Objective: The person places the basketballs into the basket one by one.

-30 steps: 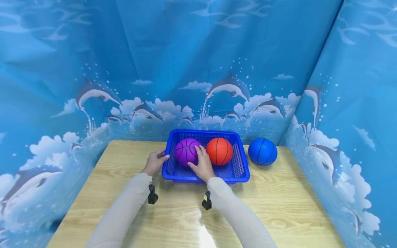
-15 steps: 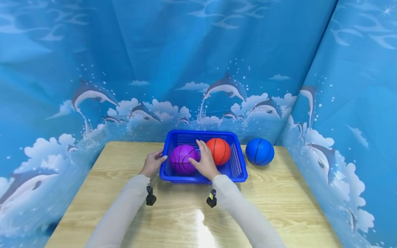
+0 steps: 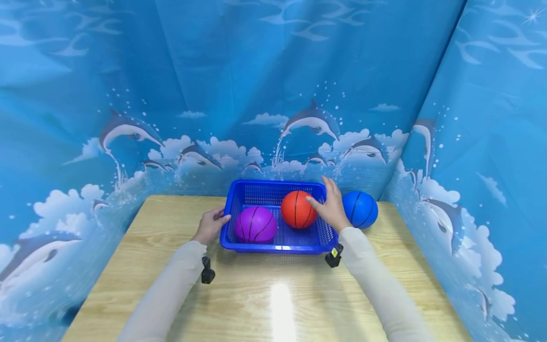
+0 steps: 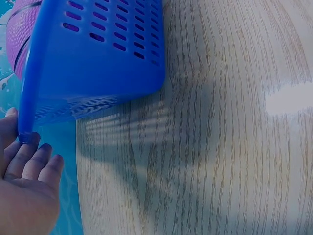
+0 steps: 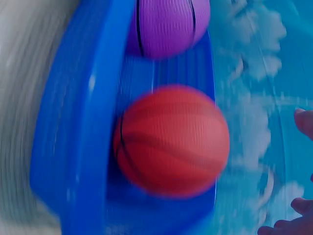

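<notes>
A blue plastic basket (image 3: 252, 248) stands on the table, with a purple ball (image 3: 255, 225) in its left part and an orange-red ball (image 3: 298, 210) right of the middle; both carry black basketball lines. My left hand (image 3: 209, 226) grips the basket's left rim, thumb on one side and fingers on the other in the left wrist view. Over the basket's right end, my right hand (image 3: 331, 207) is spread with nothing in it, its thumb overlapping the orange-red ball in the head view. A blue ball (image 3: 362, 210) sits on the table just right of the basket, partly behind that hand.
The wooden table (image 3: 248, 294) reaches toward me, its back edge against a blue curtain (image 3: 205, 95) printed with dolphins. Another printed curtain (image 3: 483, 190) rises on the right. A small black camera (image 3: 334, 255) is worn on each wrist.
My right hand has let go of the purple ball and moved right across the basket. The purple ball has shifted toward the front of the basket. My left hand keeps its grip on the rim.
</notes>
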`<act>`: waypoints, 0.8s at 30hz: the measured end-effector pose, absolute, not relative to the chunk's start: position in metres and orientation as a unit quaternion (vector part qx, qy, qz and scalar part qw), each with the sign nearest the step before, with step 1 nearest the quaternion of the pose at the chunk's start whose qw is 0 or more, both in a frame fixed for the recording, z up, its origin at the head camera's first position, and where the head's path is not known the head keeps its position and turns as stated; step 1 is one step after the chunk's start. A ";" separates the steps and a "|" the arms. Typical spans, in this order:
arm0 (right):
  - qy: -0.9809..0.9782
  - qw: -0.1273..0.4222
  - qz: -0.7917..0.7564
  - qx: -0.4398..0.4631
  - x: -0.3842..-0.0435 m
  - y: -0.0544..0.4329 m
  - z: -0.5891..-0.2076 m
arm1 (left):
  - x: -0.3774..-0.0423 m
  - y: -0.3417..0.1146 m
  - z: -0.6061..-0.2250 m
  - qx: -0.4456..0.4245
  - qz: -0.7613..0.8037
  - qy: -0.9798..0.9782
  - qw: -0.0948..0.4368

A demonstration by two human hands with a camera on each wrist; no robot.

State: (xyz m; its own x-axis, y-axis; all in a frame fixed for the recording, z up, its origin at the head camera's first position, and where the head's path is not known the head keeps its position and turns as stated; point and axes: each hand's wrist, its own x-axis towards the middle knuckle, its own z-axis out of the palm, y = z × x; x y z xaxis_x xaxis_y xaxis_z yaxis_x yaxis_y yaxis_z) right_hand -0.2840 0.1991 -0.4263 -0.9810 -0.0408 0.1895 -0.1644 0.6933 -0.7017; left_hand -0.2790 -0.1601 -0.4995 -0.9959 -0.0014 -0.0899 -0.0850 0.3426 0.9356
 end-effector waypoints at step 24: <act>-0.919 0.096 0.367 -0.112 -0.289 0.328 -0.465 | -0.279 -0.159 -0.502 -0.021 0.590 0.807 0.021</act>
